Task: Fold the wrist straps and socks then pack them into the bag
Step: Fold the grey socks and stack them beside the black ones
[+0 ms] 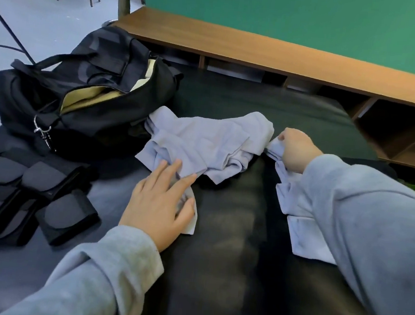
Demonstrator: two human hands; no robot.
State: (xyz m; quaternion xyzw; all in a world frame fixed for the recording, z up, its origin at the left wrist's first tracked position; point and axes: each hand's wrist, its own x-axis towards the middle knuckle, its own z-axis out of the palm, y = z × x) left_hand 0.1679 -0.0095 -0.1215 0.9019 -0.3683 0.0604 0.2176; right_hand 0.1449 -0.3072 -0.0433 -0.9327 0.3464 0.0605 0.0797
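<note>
A heap of pale blue socks (202, 142) lies crumpled at the centre of the frame on a black padded bench (231, 247), its upper-left end touching the black duffel bag (81, 101). The left hand (159, 203) lies flat on the lower-left end of the heap, fingers straight and spread, pressing the cloth down against the bench. The right hand (295, 150), at centre right, has its fingers curled round the right end of a sock, pinching a bunched fold of it. More pale blue sock fabric (302, 236) lies partly under the right grey sleeve (370, 234), close to the bench's right edge.

The bag sits at upper left with its zip open, showing a beige lining, and a metal clip hangs from its front. Dark grey wrist straps (34, 200) lie in a cluster at lower left, just below the bag and apart from the socks. Bare black surface runs between the two arms down to the bottom of the frame. A wooden shelf unit (285, 53) runs along the bench's far edge under a green wall (314, 16).
</note>
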